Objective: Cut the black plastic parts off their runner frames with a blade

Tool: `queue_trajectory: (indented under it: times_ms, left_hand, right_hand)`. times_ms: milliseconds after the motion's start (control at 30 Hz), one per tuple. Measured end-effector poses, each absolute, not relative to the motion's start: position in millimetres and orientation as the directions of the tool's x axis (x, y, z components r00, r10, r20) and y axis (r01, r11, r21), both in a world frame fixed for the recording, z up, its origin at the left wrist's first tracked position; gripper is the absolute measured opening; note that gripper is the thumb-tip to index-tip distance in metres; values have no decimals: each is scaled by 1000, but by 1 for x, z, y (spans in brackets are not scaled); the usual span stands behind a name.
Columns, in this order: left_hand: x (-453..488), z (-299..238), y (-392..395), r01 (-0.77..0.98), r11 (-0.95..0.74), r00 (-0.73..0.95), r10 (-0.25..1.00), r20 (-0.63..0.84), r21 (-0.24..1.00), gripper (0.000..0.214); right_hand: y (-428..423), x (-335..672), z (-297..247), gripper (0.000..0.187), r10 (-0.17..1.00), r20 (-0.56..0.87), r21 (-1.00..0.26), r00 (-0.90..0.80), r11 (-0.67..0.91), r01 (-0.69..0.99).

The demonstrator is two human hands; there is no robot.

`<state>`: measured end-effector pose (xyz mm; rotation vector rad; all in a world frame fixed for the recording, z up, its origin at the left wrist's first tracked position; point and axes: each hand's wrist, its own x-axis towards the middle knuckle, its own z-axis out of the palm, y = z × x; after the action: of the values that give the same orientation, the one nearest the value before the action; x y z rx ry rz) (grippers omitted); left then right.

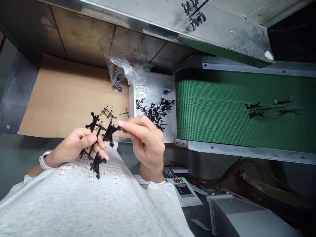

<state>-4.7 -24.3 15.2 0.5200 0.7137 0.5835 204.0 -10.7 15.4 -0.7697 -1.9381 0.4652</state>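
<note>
From where I'm standing, the job's approx. partway, I'd say. The blk plastic frame [98, 131] is up in front of the person's shirt [98, 200], clear of the cardboard [66, 95], w/ at least 3 chunky pcs on its thin runner, so that one's not stripped yet. Already done, prob.: a few skinny bare sprues [107, 112] lying on the cardboard, near the white box [132, 100]. Inside the box there's a heap of spiky blk bits [158, 112]; can't tell from here if they're finished pcs or scrap. Left over, as far as I can see: another frame on the green belt [209, 115], to the right, w/ pcs on it, plus one more at the metal ledge [229, 36] up top. Clear plastic bag [123, 70] sits at the box's far corner.

Hands: L hand [76, 143] is low, in front of the belly, reaching in from the left w/ a wht band [43, 161] at the wrist; thumb's on top, fingers curled under, closed round the runner. R hand [149, 144] comes up from below, forearm near vertical, wrist bent, knuckles up & index out toward the L hand. Its fingertips are close together at the edge of the nearest pc, seemingly pinching it; thumb's partly hidden, so can't tell how firm. Other R fingers are folded in.
</note>
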Motion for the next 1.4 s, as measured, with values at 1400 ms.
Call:
queue_trajectory:
  times_ms: [1400]
  left_hand:
    - [-6, 16, -24, -311, 743, 659, 618, -429, 593, 41]
  right_hand:
    - [-13, 203, 15, 26, 711, 620, -649, -332, 702, 293]
